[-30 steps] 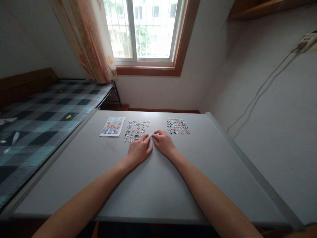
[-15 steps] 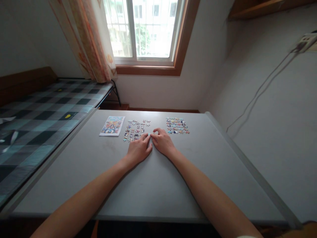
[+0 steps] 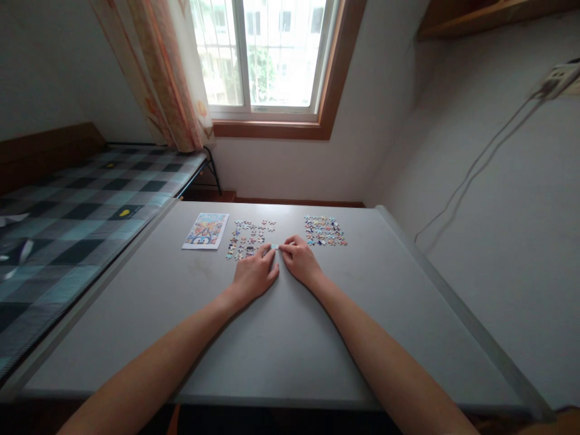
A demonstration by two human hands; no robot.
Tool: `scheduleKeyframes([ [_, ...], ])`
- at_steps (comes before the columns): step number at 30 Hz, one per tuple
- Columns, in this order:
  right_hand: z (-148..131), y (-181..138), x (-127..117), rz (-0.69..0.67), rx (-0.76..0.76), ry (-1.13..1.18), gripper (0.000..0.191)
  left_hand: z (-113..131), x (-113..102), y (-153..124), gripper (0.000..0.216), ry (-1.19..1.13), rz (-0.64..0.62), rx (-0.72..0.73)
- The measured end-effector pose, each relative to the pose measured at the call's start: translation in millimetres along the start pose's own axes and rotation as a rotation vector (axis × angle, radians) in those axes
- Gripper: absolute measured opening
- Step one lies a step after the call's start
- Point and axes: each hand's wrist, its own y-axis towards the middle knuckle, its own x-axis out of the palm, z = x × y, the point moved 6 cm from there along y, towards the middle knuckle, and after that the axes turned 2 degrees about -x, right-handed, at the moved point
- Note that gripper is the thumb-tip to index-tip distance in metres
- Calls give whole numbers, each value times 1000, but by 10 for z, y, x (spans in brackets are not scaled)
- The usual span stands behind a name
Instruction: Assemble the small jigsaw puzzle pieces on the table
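Observation:
Small light-blue jigsaw pieces point(image 3: 274, 246) lie on the table between my two hands. With its fingers closed together, my left hand point(image 3: 254, 270) holds their left side at the fingertips. From the other side, my right hand point(image 3: 301, 261) pinches at their right end, with thumb and index finger close together. How many pieces are joined there is too small to tell. Just beyond my left hand lie loose jigsaw pieces point(image 3: 243, 240), some partly covered by its fingers. Another group of jigsaw pieces point(image 3: 324, 230) is spread in rows past my right hand.
A colourful printed picture sheet point(image 3: 206, 231) lies at the left of the grey table point(image 3: 281, 338). Beside the table's left edge stands a bed with a checked mattress point(image 3: 149, 175). A window point(image 3: 281, 60) is ahead, and a cable point(image 3: 471, 166) hangs along the right wall.
My right hand has shifted slightly to the right, away from my left hand. More of the light-blue pieces shows between the fingertips. My left hand stays nearly still.

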Motion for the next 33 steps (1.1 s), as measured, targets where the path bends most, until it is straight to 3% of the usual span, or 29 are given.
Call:
scheduleKeyframes([
  [5, 35, 1, -48, 64, 32, 76, 24, -26, -47, -24, 34, -8, 28, -5],
  [10, 165, -1, -134, 148, 138, 140, 22, -102, 11, -38, 45, 27, -94, 29],
  [20, 101, -4, -58, 9, 71, 111, 22, -111, 13, -33, 46, 18, -122, 65],
  [26, 155, 33, -50, 99, 77, 110, 22, -111, 20, -30, 46, 14, -121, 40],
  [33, 118, 110, 49, -27, 47, 100, 15, -95, 37, -19, 49, 19, -120, 33],
])
